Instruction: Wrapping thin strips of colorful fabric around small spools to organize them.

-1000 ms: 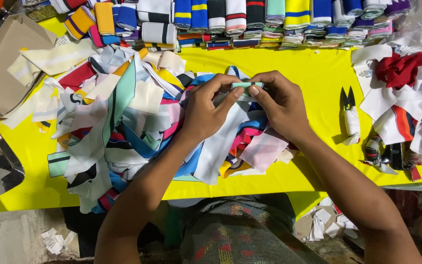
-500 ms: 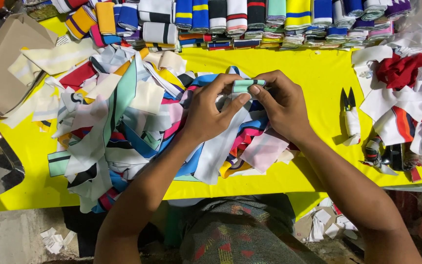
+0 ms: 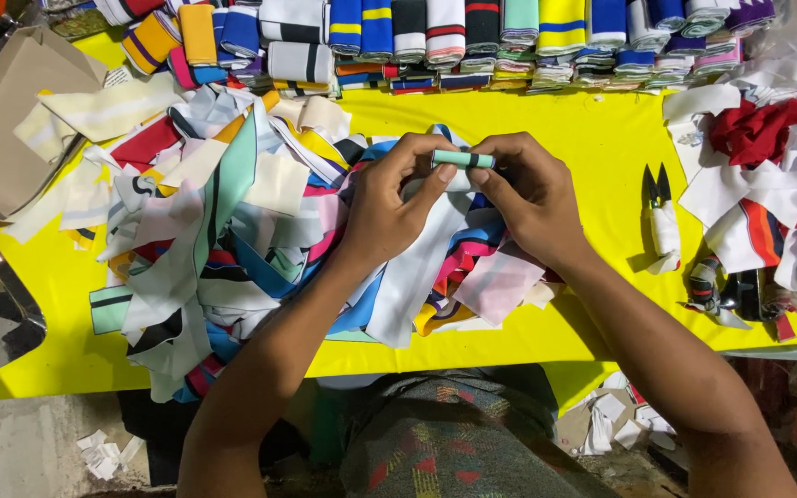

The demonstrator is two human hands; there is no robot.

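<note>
Both hands meet over the middle of a yellow table (image 3: 592, 148). My left hand (image 3: 389, 207) and my right hand (image 3: 532, 198) pinch the two ends of a small rolled strip of mint-green fabric with a dark stripe (image 3: 461, 159), held level between thumbs and fingertips. Under my hands lies a loose heap of cut fabric strips (image 3: 232, 221) in white, pink, blue, green and black.
A row of rolled striped fabric pieces (image 3: 417, 32) lines the far edge. Small thread snips (image 3: 661, 217) lie right of my right hand. A pile of red and white cloth (image 3: 767, 157) sits at the right, a brown cardboard box (image 3: 2, 129) at the left.
The two hands have stayed in place on the small green roll; the fingers have shifted slightly along it.
</note>
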